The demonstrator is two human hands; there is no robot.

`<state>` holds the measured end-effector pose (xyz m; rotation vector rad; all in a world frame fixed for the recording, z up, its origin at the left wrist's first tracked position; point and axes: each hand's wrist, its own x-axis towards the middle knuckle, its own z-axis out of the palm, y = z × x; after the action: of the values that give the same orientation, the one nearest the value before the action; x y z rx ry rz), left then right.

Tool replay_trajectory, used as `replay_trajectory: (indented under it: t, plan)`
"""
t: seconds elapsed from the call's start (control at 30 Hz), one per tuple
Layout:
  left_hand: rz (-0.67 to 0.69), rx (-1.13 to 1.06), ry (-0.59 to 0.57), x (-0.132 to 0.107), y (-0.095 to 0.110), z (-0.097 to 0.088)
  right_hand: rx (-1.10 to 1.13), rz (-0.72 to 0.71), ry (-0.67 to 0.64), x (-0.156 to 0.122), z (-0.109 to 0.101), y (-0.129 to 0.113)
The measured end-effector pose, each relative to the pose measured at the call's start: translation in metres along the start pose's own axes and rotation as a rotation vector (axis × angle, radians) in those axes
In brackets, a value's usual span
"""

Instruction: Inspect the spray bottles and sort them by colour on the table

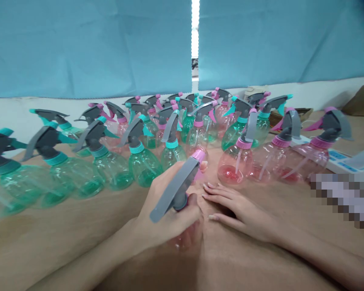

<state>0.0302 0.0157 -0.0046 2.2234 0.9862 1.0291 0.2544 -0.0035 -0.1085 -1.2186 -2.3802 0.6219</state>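
My left hand point(166, 202) is wrapped round a pink spray bottle point(183, 238), just below its grey trigger head, near the front of the brown table point(236, 266). The bottle's pink nozzle points away from me, and much of its body is hidden by the hand. To its right, my right hand point(239, 206) rests on the table with fingers stretched and slightly apart, holding nothing. Just beyond it stands another pink spray bottle point(235, 163) with a little red tint in its base. A green spray bottle point(144, 163) with a teal collar stands past my left hand.
Several green spray bottles point(75, 178) line the left side, and several pink ones point(269, 161) the right. More stand crowded behind. A white device with blue markings point(348, 159) lies at right, with a cardboard box point(360, 101) behind. Blue curtains point(87, 48) hang at the back.
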Motion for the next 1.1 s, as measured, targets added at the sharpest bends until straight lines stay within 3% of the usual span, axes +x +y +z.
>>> replay_trajectory:
  t: [0.6,1.1]
  plan:
    - [-0.064,-0.126,-0.05,0.001,-0.0024,-0.0009,-0.022,-0.014,-0.01,-0.0003,0.0024,0.0047]
    - [-0.036,-0.113,-0.074,0.0015,-0.0017,-0.0018,0.016,-0.034,0.019,-0.0005,0.0022,0.0037]
